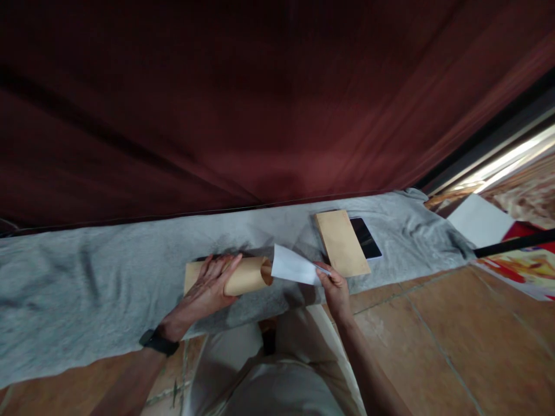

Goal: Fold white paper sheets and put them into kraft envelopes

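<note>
My left hand [214, 281] is wrapped over a brown paper envelope [249, 275], squeezing it so that its right end bulges into a round opening. In my right hand [333, 282] a folded white sheet of paper [292, 265] is pinched at its right edge. The sheet's left end is close to the envelope's mouth; whether it touches the rim I cannot tell. To the right of my right hand lies a stack of brown envelopes [344, 242]. A dark-screened phone or tablet [366, 237] sits partly under or against that stack.
A grey cloth [121, 271] covers the long narrow surface. Behind it hangs a dark red curtain [277, 127]. At the right are a white sheet [480, 221], a dark bar [515, 242] and a printed red-and-yellow bag [524, 268]. Brown floor tiles [433, 329] show below.
</note>
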A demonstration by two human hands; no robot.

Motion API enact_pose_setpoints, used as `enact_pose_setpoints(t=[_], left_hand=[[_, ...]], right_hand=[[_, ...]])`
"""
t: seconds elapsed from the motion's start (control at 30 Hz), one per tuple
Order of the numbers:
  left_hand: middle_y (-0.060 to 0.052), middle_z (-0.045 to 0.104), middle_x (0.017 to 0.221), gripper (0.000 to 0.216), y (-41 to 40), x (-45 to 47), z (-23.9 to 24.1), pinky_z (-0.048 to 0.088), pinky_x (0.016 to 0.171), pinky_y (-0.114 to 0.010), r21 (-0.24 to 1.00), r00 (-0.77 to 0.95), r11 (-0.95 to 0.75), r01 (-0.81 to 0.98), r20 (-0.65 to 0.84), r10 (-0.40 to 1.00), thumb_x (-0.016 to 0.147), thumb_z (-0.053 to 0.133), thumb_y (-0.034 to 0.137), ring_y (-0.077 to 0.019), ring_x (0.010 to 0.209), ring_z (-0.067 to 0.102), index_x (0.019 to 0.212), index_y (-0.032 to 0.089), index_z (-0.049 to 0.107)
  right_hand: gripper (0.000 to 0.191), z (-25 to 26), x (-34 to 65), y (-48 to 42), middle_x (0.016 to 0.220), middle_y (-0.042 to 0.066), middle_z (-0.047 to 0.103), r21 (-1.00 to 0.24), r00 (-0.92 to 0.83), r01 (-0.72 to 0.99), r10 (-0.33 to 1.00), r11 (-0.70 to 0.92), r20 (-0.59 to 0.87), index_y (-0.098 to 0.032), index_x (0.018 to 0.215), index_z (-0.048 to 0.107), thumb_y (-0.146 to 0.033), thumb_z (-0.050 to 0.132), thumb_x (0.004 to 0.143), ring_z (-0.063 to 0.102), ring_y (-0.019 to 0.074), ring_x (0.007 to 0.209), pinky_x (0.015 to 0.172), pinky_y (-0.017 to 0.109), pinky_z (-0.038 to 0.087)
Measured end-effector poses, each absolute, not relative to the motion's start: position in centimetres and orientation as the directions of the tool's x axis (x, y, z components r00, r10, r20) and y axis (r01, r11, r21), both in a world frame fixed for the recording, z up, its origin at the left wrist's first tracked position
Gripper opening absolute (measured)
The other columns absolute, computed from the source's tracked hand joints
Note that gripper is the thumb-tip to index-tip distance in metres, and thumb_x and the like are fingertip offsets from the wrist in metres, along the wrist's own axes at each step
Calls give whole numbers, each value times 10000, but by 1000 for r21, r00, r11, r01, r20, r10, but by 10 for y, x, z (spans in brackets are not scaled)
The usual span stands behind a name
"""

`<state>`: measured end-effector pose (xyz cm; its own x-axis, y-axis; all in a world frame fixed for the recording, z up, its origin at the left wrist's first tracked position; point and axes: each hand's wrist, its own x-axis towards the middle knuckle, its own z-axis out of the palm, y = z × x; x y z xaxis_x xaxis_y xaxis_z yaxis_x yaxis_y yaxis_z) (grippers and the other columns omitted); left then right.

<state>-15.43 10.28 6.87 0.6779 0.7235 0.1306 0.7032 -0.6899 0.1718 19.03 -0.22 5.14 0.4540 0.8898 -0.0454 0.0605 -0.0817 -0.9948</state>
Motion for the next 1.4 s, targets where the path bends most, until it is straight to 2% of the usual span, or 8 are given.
enact_pose_setpoints(t=[0.27,0.47,0.57,0.7,0.97,1.07,1.27,1.4], left_hand=[[-187,534,1419,1048,102,-145,67,215,1213,-590,128,680,-695,708,146,719,724,735,335,-377,1369,461,1605,187,186],[-195,548,1405,1050,102,-142,66,212,1214,-597,133,670,-688,713,162,725,714,759,333,-382,1360,475,1599,175,217],[-190,538,1425,1037,103,-141,66,198,1219,-600,126,684,-703,700,162,711,727,756,342,-380,1372,468,1600,190,217],[-197,520,1450,1020,102,-136,67,179,1223,-607,116,693,-710,695,156,704,749,739,357,-378,1396,446,1602,198,202],[-201,445,1524,1036,102,-114,72,152,1222,-624,156,737,-745,648,114,666,736,742,390,-388,1450,372,1599,211,198],[-207,415,1540,1065,101,-108,72,138,1222,-635,150,768,-773,616,105,632,728,749,365,-392,1476,324,1606,206,168],[-210,390,1557,1050,95,-95,72,113,1228,-643,172,794,-800,574,121,596,744,746,359,-394,1504,266,1605,187,170],[-205,396,1558,1053,93,-88,73,116,1231,-641,187,810,-815,548,125,573,727,764,354,-401,1499,278,1598,188,197]], right_hand=[[284,41,194,0,1053,64,792,-988,301,113,952,-101,-63,-240,1012,805,-384,625,847,725,268,1010,919,402,568],[327,46,210,7,1050,59,791,-976,121,207,992,-69,-44,-229,1024,796,-282,551,813,725,246,995,909,381,567],[271,53,214,13,892,44,783,-962,80,256,994,-94,-76,-205,898,787,-340,559,843,714,221,860,775,307,561],[356,58,211,17,617,-6,639,-950,97,283,989,-133,-110,-187,660,682,-464,581,861,566,148,590,558,234,429],[504,52,183,5,553,-30,507,-973,160,153,976,-172,-147,-187,599,603,-622,572,853,431,115,540,515,233,334],[539,54,175,3,623,-7,570,-977,145,159,982,-140,-118,-185,611,622,-634,533,896,496,129,593,563,239,392],[514,59,163,4,1034,85,708,-984,167,175,986,-25,5,-204,653,721,-586,530,939,648,229,1015,912,321,495],[507,56,156,6,1152,88,699,-990,135,135,991,-43,-25,-200,700,740,-576,509,950,662,225,1051,911,305,505]])
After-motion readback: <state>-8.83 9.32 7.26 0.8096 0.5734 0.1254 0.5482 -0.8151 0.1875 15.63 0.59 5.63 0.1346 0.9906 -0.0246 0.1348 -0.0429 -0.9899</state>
